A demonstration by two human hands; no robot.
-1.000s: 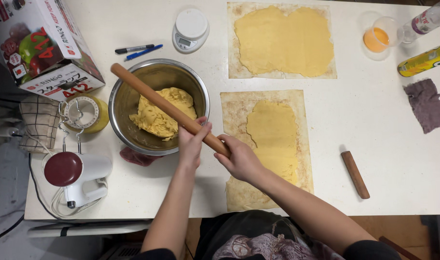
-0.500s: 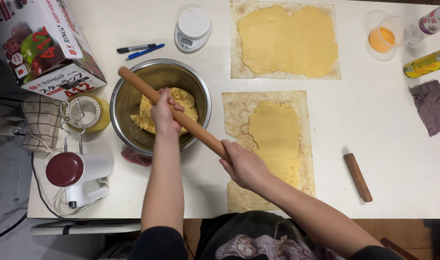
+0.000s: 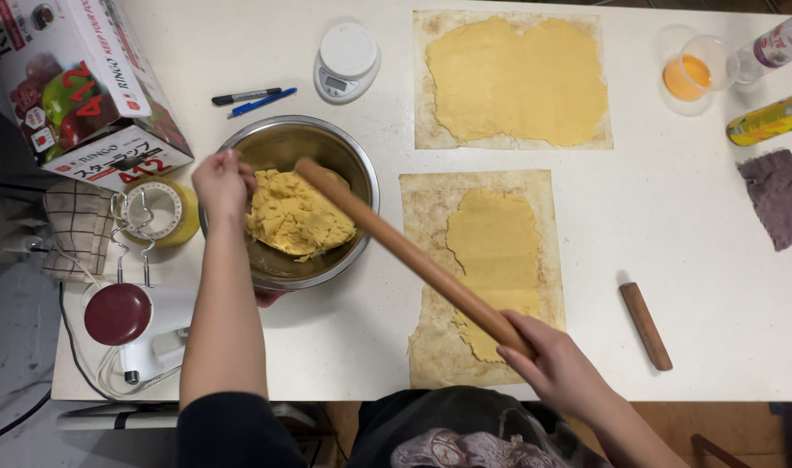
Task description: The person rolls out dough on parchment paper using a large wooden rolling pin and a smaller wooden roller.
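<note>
My right hand [image 3: 556, 368] grips the near end of a long wooden rolling pin [image 3: 413, 256], at the table's front edge. The pin runs diagonally up-left, and its far end hangs over a metal bowl [image 3: 361, 165] of crumbly yellow dough [image 3: 296, 217]. My left hand [image 3: 223, 182] is curled on the bowl's left rim. Under the pin lies a rolled sheet of dough [image 3: 496, 251] on brown paper [image 3: 422, 225].
A second rolled dough sheet [image 3: 517, 82] lies at the back. A short wooden pin [image 3: 645, 326], kitchen scale [image 3: 347, 61], two pens [image 3: 253, 100], cardboard box [image 3: 75, 87], hand mixer [image 3: 127, 325], cup of orange liquid [image 3: 691, 74], bottle [image 3: 777, 43] and dark cloth [image 3: 777, 198] surround the work area.
My left hand let go of the rolling pin and moved to the bowl's left rim. My right hand slid toward the near end and pulled the pin right and toward me.
</note>
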